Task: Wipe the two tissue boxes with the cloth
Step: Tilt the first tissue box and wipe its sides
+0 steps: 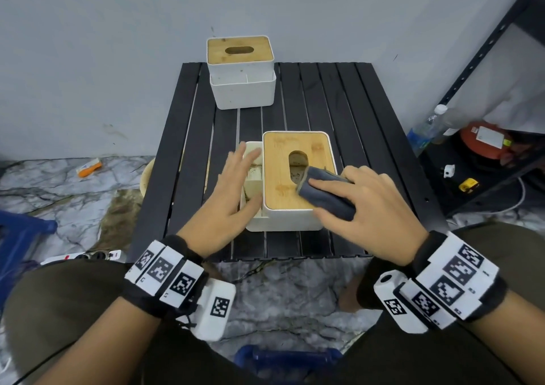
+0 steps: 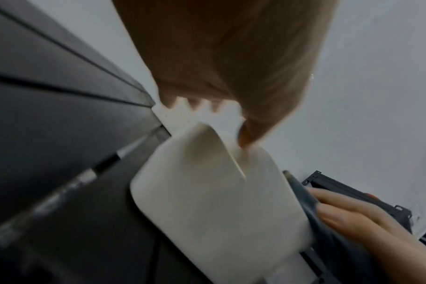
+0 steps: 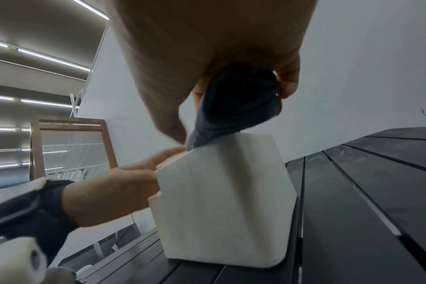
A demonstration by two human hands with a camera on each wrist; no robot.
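The right hand point(image 1: 374, 204) has its fingers curled around a folded dark grey cloth point(image 1: 326, 191), pressing it onto the bamboo lid of the near tissue box point(image 1: 298, 175); part of the cloth is hidden under the palm, and the lid's slot is half covered. The left hand point(image 1: 227, 199), fingers straight and spread, lies flat against the box's left side, over the open side compartment, whose contents are hard to make out. Both wrist views are blurred. Beyond the hands, well apart, a second tissue box point(image 1: 241, 70) stands at the far edge of the black slatted table point(image 1: 368, 113). Two boxes, one cloth.
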